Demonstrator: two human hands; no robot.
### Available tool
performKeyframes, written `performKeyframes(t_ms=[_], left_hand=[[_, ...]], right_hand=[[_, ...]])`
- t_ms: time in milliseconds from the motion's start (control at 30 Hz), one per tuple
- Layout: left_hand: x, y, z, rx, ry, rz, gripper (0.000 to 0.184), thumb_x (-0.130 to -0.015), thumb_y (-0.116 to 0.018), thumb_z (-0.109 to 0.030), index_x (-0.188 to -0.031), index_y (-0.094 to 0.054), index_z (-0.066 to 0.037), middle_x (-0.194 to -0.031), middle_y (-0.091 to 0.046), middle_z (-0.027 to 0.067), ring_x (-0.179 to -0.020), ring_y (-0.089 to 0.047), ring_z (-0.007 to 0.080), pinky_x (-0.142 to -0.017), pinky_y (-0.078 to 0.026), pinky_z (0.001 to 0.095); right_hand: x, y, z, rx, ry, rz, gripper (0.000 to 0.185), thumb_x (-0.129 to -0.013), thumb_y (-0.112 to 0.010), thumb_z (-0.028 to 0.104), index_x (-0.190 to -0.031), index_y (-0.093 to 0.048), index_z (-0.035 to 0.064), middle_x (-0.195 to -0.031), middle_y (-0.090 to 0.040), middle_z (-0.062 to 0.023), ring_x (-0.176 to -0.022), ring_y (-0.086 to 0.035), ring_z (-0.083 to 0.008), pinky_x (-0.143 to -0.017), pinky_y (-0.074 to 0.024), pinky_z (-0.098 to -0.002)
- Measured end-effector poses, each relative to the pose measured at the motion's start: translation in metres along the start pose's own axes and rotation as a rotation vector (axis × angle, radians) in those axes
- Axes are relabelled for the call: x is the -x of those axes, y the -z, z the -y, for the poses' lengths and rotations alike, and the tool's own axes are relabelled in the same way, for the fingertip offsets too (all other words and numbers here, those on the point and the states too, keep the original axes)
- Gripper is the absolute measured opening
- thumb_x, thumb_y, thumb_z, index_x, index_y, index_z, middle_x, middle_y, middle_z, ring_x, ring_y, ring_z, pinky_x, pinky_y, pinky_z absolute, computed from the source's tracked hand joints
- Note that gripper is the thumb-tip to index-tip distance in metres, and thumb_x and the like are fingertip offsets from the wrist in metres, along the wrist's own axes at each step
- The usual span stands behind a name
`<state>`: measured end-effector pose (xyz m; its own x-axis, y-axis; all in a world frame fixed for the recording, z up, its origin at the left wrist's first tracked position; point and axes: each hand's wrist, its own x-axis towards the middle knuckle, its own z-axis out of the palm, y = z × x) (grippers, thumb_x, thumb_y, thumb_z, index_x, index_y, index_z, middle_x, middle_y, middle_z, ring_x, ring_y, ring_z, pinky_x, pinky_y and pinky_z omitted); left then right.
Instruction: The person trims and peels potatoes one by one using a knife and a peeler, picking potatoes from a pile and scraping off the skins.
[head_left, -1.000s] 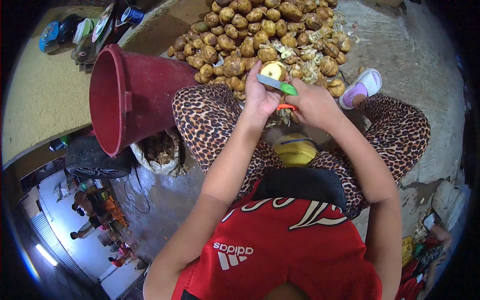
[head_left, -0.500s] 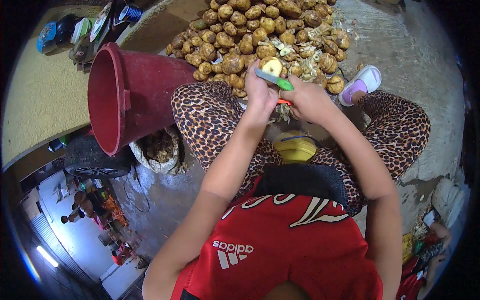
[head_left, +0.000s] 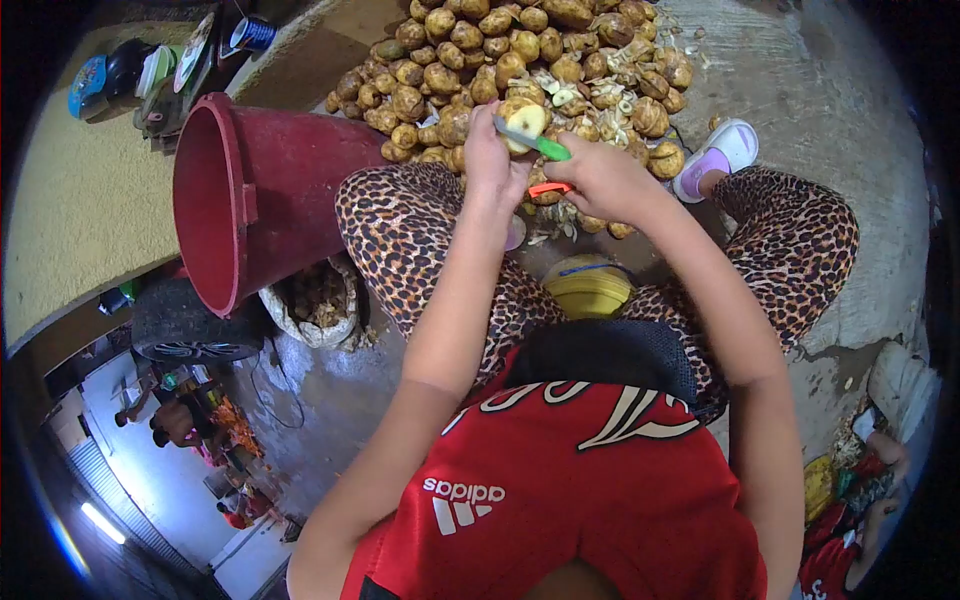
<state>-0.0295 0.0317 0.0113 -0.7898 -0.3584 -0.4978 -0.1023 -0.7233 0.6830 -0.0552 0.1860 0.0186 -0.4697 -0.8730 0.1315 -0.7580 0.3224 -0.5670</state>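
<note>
My left hand (head_left: pixel 490 165) is closed around a round brown-skinned root vegetable (head_left: pixel 527 112), whose pale cut face shows. The fingers behind it are partly hidden. My right hand (head_left: pixel 615 182) grips a knife by its green handle (head_left: pixel 553 149), and the short grey blade lies against the cut face. An orange piece (head_left: pixel 549 188) juts out below my right hand; whether that hand holds it I cannot tell. Just beyond both hands spreads a large pile of the same vegetables (head_left: pixel 490 50), with pale slices and peelings (head_left: pixel 605 95) on its right part.
A big red bucket (head_left: pixel 300 180) lies on its side at left, beside a white sack (head_left: pixel 330 335) of scraps and a tyre (head_left: pixel 190 315). Something yellow (head_left: pixel 588 290) is between my legs. Other people (head_left: pixel 180 420) are at far left; another person (head_left: pixel 835 560) is at lower right.
Both hands have shifted slightly up and left with the vegetable and knife. The vegetable's cut face is turned differently, and the orange piece shows more.
</note>
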Motion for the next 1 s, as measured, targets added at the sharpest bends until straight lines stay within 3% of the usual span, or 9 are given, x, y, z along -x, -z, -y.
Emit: performKeyframes(t_ms=[167,200,333,433,567,767,833,967,1000], left_hand=[[-0.002,0.004,-0.011,-0.073,0.132,0.123,0.026,-0.086,-0.043,-0.028,-0.101,-0.051,-0.009,-0.092,-0.057,0.0052,-0.083,-0.057,0.0187,-0.072,-0.049,0.0407],[0.003,-0.001,-0.011,-0.030,0.086,0.100,0.019,-0.086,-0.043,-0.026,-0.094,-0.050,-0.010,-0.089,-0.055,0.0037,-0.082,-0.056,0.0165,-0.070,-0.047,0.0361],[-0.005,0.006,0.005,-0.103,-0.316,0.081,0.015,-0.088,-0.043,-0.024,-0.094,-0.049,-0.011,-0.083,-0.055,0.0020,-0.077,-0.057,0.0143,-0.065,-0.048,0.0310],[-0.004,0.005,-0.002,-0.093,-0.184,0.109,0.016,-0.088,-0.042,-0.024,-0.095,-0.048,-0.011,-0.084,-0.055,0.0025,-0.078,-0.057,0.0144,-0.065,-0.049,0.0318],[0.006,-0.003,-0.015,-0.076,0.122,0.123,0.008,-0.086,-0.042,-0.020,-0.086,-0.045,-0.013,-0.083,-0.049,0.0016,-0.079,-0.052,0.0129,-0.067,-0.046,0.0323],[-0.007,0.006,0.006,-0.223,-0.498,0.087,0.013,-0.087,-0.043,-0.022,-0.087,-0.044,-0.009,-0.084,-0.049,0.0028,-0.076,-0.053,0.0134,-0.064,-0.047,0.0319],[0.000,0.001,-0.002,-0.171,-0.312,0.100,0.015,-0.087,-0.042,-0.023,-0.087,-0.044,-0.008,-0.084,-0.049,0.0031,-0.077,-0.053,0.0132,-0.064,-0.047,0.0315],[0.014,-0.009,-0.017,-0.071,0.066,0.129,0.016,-0.088,-0.040,-0.024,-0.088,-0.043,-0.008,-0.085,-0.049,0.0036,-0.078,-0.053,0.0138,-0.064,-0.047,0.0315],[0.012,-0.008,-0.016,-0.051,0.063,0.146,0.017,-0.088,-0.039,-0.024,-0.088,-0.043,-0.008,-0.085,-0.050,0.0042,-0.078,-0.054,0.0142,-0.064,-0.047,0.0304]], right_hand=[[0.000,0.002,-0.006,0.052,0.044,0.013,0.020,-0.064,-0.060,0.007,-0.083,-0.057,0.0084,-0.088,-0.048,-0.0141,-0.073,-0.056,-0.0318,-0.063,-0.0472,-0.0408],[0.000,0.000,-0.004,0.017,0.039,0.002,0.019,-0.064,-0.060,0.007,-0.083,-0.057,0.0085,-0.088,-0.048,-0.0141,-0.074,-0.056,-0.0317,-0.063,-0.0472,-0.0405],[0.001,-0.005,0.001,-0.159,0.037,-0.060,0.018,-0.066,-0.060,0.008,-0.084,-0.057,0.0085,-0.089,-0.048,-0.0139,-0.074,-0.056,-0.0318,-0.063,-0.0470,-0.0404],[0.001,-0.009,-0.001,-0.164,0.056,-0.095,0.017,-0.066,-0.060,0.008,-0.084,-0.056,0.0080,-0.089,-0.048,-0.0137,-0.076,-0.055,-0.0317,-0.064,-0.0463,-0.0405],[0.000,0.004,-0.001,-0.039,-0.020,0.039,0.017,-0.067,-0.060,0.008,-0.083,-0.055,0.0066,-0.087,-0.048,-0.0133,-0.078,-0.054,-0.0314,-0.066,-0.0452,-0.0400],[-0.002,-0.004,0.002,-0.304,0.025,-0.058,0.019,-0.068,-0.061,0.012,-0.087,-0.060,0.0115,-0.082,-0.050,-0.0127,-0.078,-0.055,-0.0302,-0.068,-0.0466,-0.0402],[-0.002,-0.003,0.002,-0.347,0.001,-0.049,0.017,-0.068,-0.061,0.013,-0.085,-0.060,0.0107,-0.080,-0.050,-0.0131,-0.078,-0.055,-0.0302,-0.067,-0.0464,-0.0403],[-0.001,0.002,-0.005,-0.037,-0.008,-0.005,0.017,-0.067,-0.061,0.008,-0.082,-0.054,0.0041,-0.083,-0.048,-0.0140,-0.076,-0.053,-0.0310,-0.065,-0.0436,-0.0399],[-0.001,0.001,-0.006,-0.044,-0.003,-0.021,0.017,-0.067,-0.061,0.008,-0.082,-0.053,0.0039,-0.083,-0.048,-0.0140,-0.076,-0.053,-0.0309,-0.064,-0.0432,-0.0400]])
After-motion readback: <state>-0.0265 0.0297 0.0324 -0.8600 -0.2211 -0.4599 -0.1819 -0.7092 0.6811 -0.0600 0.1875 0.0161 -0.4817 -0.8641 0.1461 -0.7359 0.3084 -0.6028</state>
